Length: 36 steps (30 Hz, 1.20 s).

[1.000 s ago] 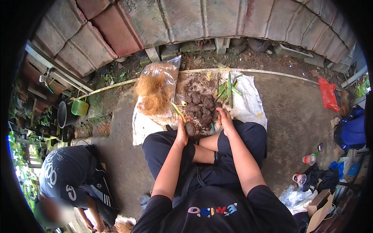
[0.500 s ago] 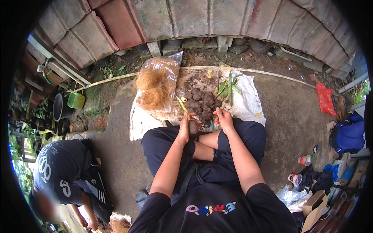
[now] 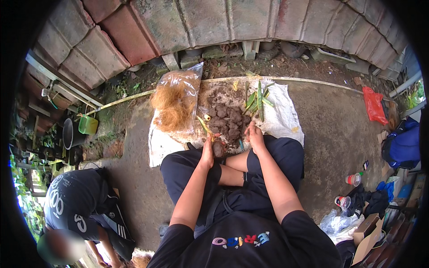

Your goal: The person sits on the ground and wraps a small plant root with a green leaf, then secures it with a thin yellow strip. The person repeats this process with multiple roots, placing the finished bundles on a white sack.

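My left hand [image 3: 207, 153] is cupped around a brown soil ball [image 3: 218, 149]. A thin yellow-green leaf [image 3: 203, 124] rises beside its fingers, apparently held along with the ball. Across from it, my right hand [image 3: 255, 137] has its fingers drawn together by the edge of a dark, crumbly soil heap [image 3: 229, 121]; whatever they may hold is too small to make out. Several long green leaves [image 3: 260, 102] with pale edges lie beyond that hand. To the left of the heap is a clear plastic bag [image 3: 191, 77] with brown fibre [image 3: 172, 107] in it.
A white sack sheet [image 3: 286, 117] lies under the materials, and my crossed legs border its near side. Another person [image 3: 85, 201] bends over at lower left. Green and black buckets [image 3: 88, 124] stand at left. A red bag [image 3: 374, 106] and a blue backpack [image 3: 401, 144] sit at right.
The view has shifted slightly, moving the sheet and its contents a little to the left. My right hand has turned, its fingers now pointing more away from me. The left keeps the soil ball.
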{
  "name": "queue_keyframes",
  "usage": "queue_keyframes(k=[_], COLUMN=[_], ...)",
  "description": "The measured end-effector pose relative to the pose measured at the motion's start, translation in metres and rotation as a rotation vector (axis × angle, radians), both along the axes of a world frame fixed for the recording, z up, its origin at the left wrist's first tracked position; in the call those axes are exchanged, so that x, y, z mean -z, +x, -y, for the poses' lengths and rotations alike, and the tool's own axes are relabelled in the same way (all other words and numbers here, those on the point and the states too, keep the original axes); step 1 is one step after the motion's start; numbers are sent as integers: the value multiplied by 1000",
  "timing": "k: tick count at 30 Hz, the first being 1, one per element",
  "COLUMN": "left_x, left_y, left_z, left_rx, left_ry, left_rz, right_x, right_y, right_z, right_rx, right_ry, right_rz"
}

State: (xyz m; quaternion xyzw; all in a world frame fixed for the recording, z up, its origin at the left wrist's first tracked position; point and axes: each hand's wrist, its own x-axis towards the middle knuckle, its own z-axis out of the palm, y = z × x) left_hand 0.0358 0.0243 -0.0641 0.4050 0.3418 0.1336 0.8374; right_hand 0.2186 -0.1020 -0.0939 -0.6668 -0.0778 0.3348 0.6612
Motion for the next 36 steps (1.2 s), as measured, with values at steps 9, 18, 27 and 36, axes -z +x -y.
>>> queue_keyframes(k=[9, 18, 27, 36], left_x=[2, -5, 3, 12], left_y=[0, 2, 1, 1], left_z=[-1, -1, -4, -7], left_rx=[8, -24, -3, 2], left_ry=[-13, -41, -45, -98], left_rz=[-7, 18, 4, 9], right_x=[1, -7, 5, 12], right_y=[5, 1, 3, -3], right_z=[4, 0, 2, -7], right_rx=[-114, -193, -162, -85], right_ry=[41, -25, -163, -60], right_rz=[-122, -49, 296, 280])
